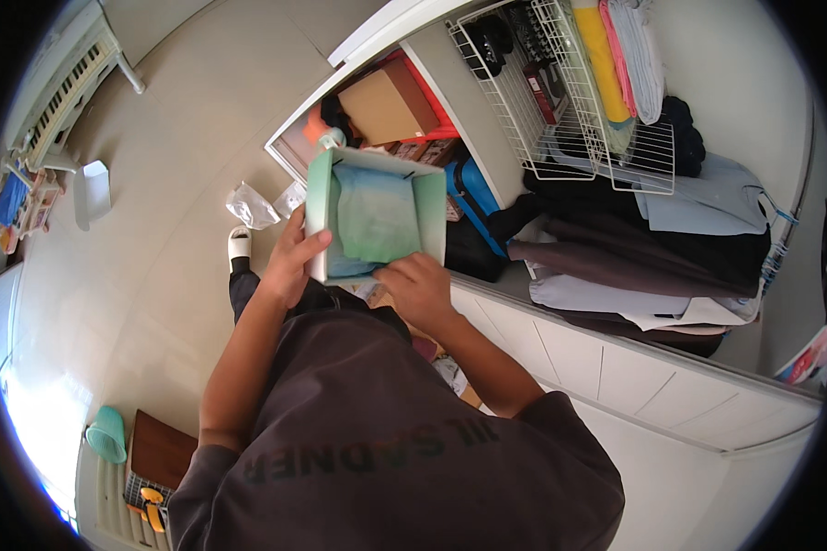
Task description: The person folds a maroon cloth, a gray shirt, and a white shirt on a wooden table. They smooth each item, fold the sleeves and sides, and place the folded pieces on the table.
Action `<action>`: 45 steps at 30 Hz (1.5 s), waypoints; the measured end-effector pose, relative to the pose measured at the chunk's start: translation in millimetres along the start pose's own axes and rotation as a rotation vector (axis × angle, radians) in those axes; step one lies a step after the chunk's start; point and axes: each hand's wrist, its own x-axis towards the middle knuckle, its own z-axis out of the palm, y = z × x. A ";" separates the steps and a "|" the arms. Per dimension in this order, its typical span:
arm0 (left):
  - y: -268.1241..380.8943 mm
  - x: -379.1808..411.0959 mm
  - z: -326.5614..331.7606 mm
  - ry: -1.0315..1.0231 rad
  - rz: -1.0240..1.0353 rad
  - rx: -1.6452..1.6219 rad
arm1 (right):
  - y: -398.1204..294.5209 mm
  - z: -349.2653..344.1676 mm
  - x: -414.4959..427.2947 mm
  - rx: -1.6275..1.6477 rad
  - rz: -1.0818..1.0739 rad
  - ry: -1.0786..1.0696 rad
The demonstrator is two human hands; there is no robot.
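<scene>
A pale green and white box [433, 210] is held up in front of my chest, its open side towards me. Inside lies a soft, folded blue-green material [378, 213], perhaps cloth or thin packaging. My left hand [295, 258] grips the box's left wall, thumb on its near edge. My right hand [417, 286] is at the lower right edge, its fingers curled at the rim beside the blue-green material. Whether those fingers pinch the material or only the box is hidden.
An open wardrobe on the right holds hanging clothes [606, 241], wire baskets [565, 151], a cardboard box [382, 103] and a blue case [472, 189]. Clear plastic bags [251, 205] lie on the floor near my slippered foot [240, 248]. A toy piano [69, 89] and a green bin [107, 435] stand left.
</scene>
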 end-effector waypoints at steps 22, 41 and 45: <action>-30.0 -106.0 -55.5 0.425 0.295 0.103 | 381.6 -90.9 190.3 0.623 0.491 0.240; -65.5 -73.8 -3.9 0.416 0.314 0.110 | 388.1 -115.2 239.1 0.214 0.339 -0.146; -59.4 -66.2 4.2 0.433 0.311 0.151 | 437.2 -115.1 238.8 0.215 0.411 -0.129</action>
